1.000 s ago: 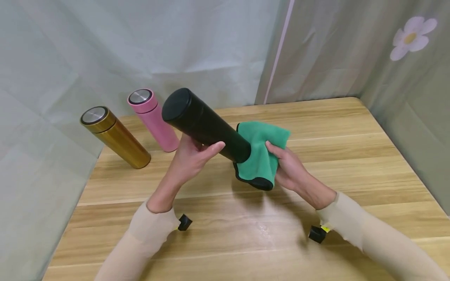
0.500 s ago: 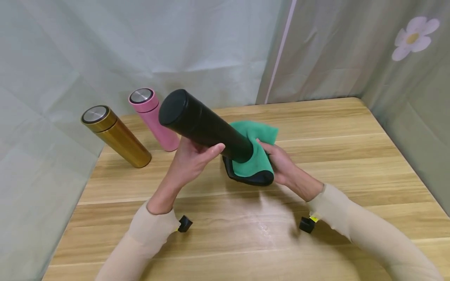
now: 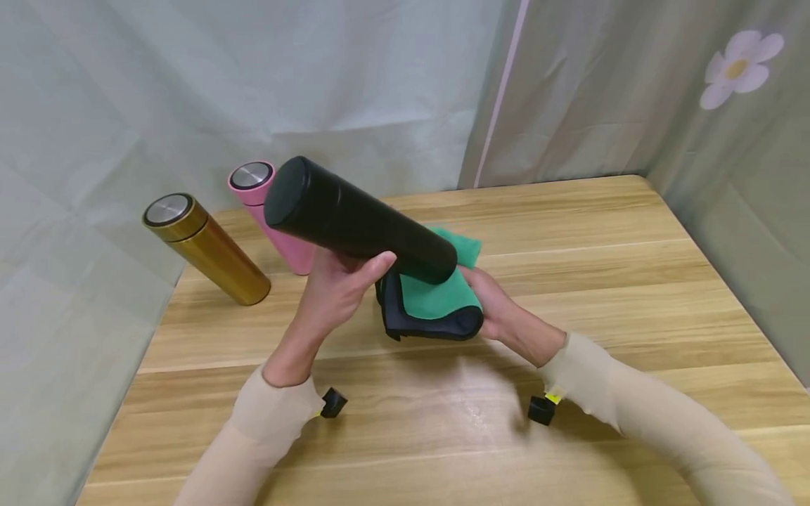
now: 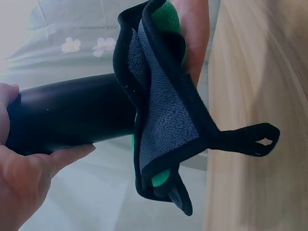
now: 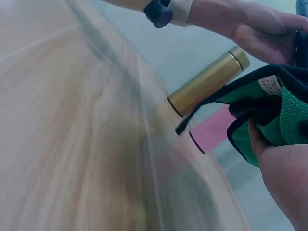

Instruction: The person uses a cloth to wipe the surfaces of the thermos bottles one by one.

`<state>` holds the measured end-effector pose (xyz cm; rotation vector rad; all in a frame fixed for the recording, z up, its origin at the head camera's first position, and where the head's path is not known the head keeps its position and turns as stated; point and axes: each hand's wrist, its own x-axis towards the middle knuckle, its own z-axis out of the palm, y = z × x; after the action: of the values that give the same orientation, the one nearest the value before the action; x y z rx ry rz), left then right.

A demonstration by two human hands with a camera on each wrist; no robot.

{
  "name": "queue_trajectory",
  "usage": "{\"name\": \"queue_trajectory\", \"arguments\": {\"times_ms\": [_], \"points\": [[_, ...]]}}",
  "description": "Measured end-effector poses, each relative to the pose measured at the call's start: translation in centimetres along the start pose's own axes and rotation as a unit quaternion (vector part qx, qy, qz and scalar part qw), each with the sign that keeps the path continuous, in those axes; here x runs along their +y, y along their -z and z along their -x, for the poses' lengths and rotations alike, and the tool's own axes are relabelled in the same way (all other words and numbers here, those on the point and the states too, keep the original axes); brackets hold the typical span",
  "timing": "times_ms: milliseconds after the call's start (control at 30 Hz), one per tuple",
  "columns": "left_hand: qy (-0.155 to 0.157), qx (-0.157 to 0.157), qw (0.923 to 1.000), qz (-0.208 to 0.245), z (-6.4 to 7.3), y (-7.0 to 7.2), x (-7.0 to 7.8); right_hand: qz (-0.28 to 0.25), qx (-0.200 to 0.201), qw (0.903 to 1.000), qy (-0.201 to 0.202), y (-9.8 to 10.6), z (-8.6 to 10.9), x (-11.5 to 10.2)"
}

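Observation:
A black thermos bottle [image 3: 373, 228] is held tilted above the table, its lid end up to the left. My left hand [image 3: 332, 292] grips it around the middle from below, thumb along its side. My right hand [image 3: 496, 306] holds a green cloth [image 3: 436, 299] with dark grey backing and black edging against the bottle's lower right end. In the left wrist view the cloth's grey side [image 4: 168, 113] and a black hanging loop [image 4: 252, 139] show. The right wrist view has the right hand [image 5: 286, 173] in the cloth's folds, some fingers hidden.
A gold thermos bottle [image 3: 211, 253] and a pink one [image 3: 287, 246] stand upright at the table's back left. The wooden table [image 3: 633, 281] ends at a curtain [image 3: 380, 84] behind. A small black camera block hangs at each wrist.
My right hand has moved left with the cloth, drawing it further under and around the bottle's lower end. The bottle has shifted slightly left and tilted flatter.

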<state>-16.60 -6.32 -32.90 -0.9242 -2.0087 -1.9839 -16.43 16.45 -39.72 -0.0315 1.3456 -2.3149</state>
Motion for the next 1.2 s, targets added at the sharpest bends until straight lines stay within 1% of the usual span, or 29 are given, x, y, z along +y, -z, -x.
{"name": "queue_trajectory", "arguments": {"times_ms": [167, 267, 400, 500, 667, 767, 1000, 1133, 1200], "points": [[-0.002, 0.01, 0.9997, 0.023, -0.1, -0.1, 0.0, 0.008, -0.018, 0.9998, 0.003, 0.1, 0.2, 0.7], [0.0, 0.013, 0.9996, 0.026, -0.1, -0.2, -0.2, 0.022, -0.027, 0.9994, 0.005, 0.4, 0.4, 1.0], [0.009, 0.016, 0.9998, 0.01, -0.1, -0.4, -0.4, 0.024, -0.028, 0.9993, 0.004, 0.7, 0.8, 1.5], [0.016, 0.018, 0.9997, -0.004, -0.4, -0.6, -0.6, 0.009, -0.038, 0.9992, 0.001, 0.9, 1.2, 1.7], [0.018, 0.024, 0.9995, -0.009, -0.9, -0.8, -1.0, -0.008, -0.055, 0.9984, 0.013, 1.3, 1.9, 1.8], [0.017, 0.026, 0.9995, -0.012, -1.3, -0.9, -1.4, -0.009, -0.052, 0.9984, 0.018, 1.8, 2.3, 1.7], [0.019, 0.023, 0.9996, -0.004, -1.9, -1.4, -2.0, -0.016, -0.047, 0.9987, 0.011, 2.9, 3.3, 1.1], [0.018, 0.028, 0.9994, -0.007, -2.2, -1.5, -2.3, -0.031, -0.047, 0.9984, 0.002, 3.6, 3.8, 0.7], [0.019, 0.032, 0.9993, -0.009, -2.4, -1.5, -2.5, -0.027, -0.043, 0.9987, -0.004, 4.0, 4.1, 0.4]]}}
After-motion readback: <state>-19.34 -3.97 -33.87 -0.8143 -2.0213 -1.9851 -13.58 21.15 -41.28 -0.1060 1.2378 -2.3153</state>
